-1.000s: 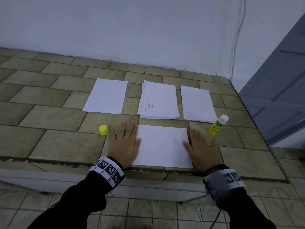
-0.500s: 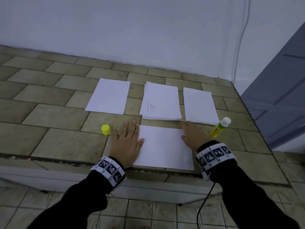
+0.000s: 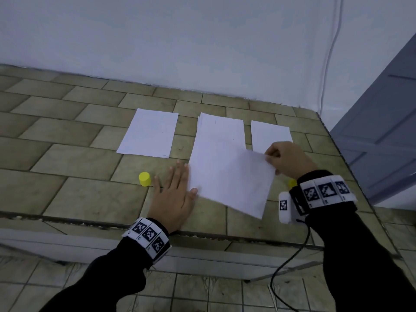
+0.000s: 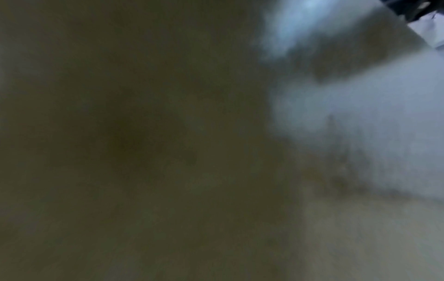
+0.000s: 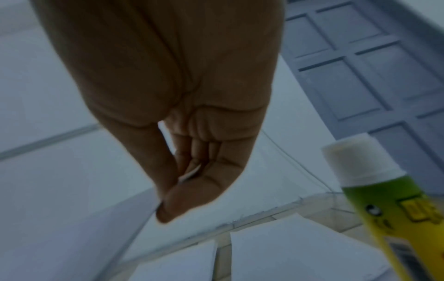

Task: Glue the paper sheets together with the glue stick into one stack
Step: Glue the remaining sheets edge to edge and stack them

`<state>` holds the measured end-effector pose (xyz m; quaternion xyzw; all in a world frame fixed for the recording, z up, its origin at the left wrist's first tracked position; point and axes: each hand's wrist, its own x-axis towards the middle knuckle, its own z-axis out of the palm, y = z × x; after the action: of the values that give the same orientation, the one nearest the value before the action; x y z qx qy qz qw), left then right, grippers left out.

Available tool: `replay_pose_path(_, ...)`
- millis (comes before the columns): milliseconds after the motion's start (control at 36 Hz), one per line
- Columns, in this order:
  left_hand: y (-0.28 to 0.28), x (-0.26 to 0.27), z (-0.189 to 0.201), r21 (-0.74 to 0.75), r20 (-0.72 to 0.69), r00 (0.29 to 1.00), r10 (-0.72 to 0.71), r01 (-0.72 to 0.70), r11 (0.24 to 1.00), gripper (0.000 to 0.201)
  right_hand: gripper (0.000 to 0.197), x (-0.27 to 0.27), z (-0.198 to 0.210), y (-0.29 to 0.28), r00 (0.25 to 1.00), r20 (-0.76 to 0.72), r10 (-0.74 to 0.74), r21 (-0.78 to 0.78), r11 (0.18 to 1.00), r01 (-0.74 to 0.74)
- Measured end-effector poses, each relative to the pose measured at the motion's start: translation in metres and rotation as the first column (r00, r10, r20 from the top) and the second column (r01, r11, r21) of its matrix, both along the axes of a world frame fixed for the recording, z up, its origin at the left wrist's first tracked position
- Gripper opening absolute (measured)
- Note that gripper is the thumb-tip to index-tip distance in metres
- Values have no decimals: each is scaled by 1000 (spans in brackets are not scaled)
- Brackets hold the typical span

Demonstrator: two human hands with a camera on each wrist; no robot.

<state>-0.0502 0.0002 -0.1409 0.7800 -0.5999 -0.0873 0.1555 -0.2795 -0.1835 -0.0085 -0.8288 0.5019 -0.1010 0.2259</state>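
Two hands divide the work; right hand (image 3: 287, 159) pinches the lifted white paper sheet (image 3: 231, 179) by its corner for transfer; left hand (image 3: 173, 194), fingers (image 3: 177, 174) flat and empty, rests on the tiled tabletop (image 3: 67, 158), probably steadying.

glue stick (image 3: 292, 182) mostly hidden, left wrist view blurred

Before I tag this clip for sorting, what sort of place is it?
Probably a plain room in a home, not an office: the paper sheets lie on a tiled ledge against a bare white wall, with a grey panelled door at the right.
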Motion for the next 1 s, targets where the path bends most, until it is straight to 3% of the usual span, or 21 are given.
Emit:
replay_pose_path(83,-1,-1,0,5,18,1000,6,-6,1000,77,17,2,9,-15,963,223,-150,75,988,136)
replay_pose_path(167,-1,-1,0,18,12,1000,10,-11,1000,85,4,15,3,-26,849,424,-314,245,943,227)
replay_pose_path(250,0,-1,-1,7,9,1000,21,-22,1000,85,17,34,-10,-32,745,512,-428,391,888,242)
replay_pose_path(333,0,-1,0,19,24,999,20,-21,1000,86,28,51,-25,-33,694,519,-499,481,842,245)
replay_pose_path(472,0,-1,-1,14,24,999,24,-24,1000,86,24,67,-48,-31,779,401,-482,450,844,291)
replay_pose_path(556,0,-1,0,19,38,999,20,-21,1000,89,15,70,-60,-31,871,311,-381,312,906,285)
replay_pose_path(639,0,-1,0,11,33,999,22,-22,1000,91,21,69,-67,-32,934,202,-293,140,953,269)
replay_pose_path(722,0,-1,1,8,35,999,22,-22,1000,98,25,69,-67,-32,954,151,-260,92,964,248)
replay_pose_path(861,-1,-2,2,21,33,999,26,-27,999,88,23,70,-65,-30,955,187,-231,90,972,217)
replay_pose_path(1000,-1,0,0,8,38,999,19,-19,1000,102,23,70,-68,-29,970,149,-192,44,981,187)
